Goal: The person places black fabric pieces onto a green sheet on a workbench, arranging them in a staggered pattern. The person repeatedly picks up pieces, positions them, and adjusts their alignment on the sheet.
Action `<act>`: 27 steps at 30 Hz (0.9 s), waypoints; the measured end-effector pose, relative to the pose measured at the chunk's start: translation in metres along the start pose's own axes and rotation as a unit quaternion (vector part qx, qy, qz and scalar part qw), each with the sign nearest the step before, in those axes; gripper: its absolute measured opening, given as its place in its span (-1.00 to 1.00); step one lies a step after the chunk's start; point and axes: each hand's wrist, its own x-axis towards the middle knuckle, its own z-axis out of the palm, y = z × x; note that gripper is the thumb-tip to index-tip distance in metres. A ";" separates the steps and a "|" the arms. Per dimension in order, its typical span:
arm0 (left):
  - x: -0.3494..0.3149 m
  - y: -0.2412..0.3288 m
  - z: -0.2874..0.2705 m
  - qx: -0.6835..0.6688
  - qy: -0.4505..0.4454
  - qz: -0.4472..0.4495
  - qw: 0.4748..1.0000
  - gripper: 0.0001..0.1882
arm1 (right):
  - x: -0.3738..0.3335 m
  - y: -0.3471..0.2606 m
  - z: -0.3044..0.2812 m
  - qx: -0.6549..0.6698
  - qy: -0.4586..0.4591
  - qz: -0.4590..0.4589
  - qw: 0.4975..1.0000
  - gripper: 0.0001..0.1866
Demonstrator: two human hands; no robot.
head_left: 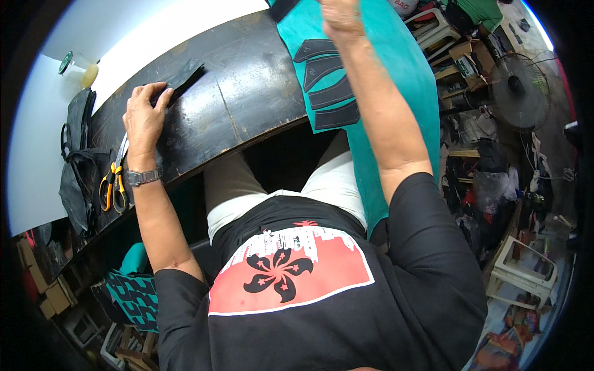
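My left hand (147,111), with a metal watch on its wrist, rests on the black table (216,80). Its fingers and thumb close round a thin stack of black, leather-like pieces (184,78) that sticks out to the right. My right arm reaches far forward over a teal sheet (405,105). The right hand (343,21) is cut off at the top edge, so its fingers are hidden. Just nearer on the sheet, several curved black pieces (328,71) with pale edge lines lie in a column. Another black piece (283,8) lies at the sheet's far left.
Scissors with orange-and-black handles (112,185) lie left of my left wrist, beside black scraps (79,167). A green-lidded jar (80,68) stands at the far left. The teal sheet hangs over the table edge. A fan (518,93), a white stool (523,272) and clutter occupy the right.
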 end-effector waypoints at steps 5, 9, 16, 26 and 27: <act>0.015 0.018 0.000 -0.098 0.090 -0.037 0.990 -0.69 | -0.004 -0.043 -0.067 -0.001 0.036 0.105 0.994 -0.21; 0.032 0.083 0.024 -0.409 0.023 0.010 0.912 -0.63 | -0.011 -0.038 -0.076 -0.118 -0.155 0.174 0.965 -0.29; 0.060 0.183 0.066 -0.434 -0.215 0.111 0.868 -0.62 | -0.030 -0.018 -0.063 -0.128 -0.305 0.174 0.927 -0.24; 0.072 0.196 0.090 -0.421 -0.251 0.080 0.868 -0.60 | -0.021 -0.032 -0.089 -0.060 -0.269 0.212 0.937 0.07; 0.077 0.196 0.090 -0.403 -0.267 0.110 0.868 -0.59 | -0.016 -0.029 -0.087 -0.061 -0.276 0.200 0.938 0.07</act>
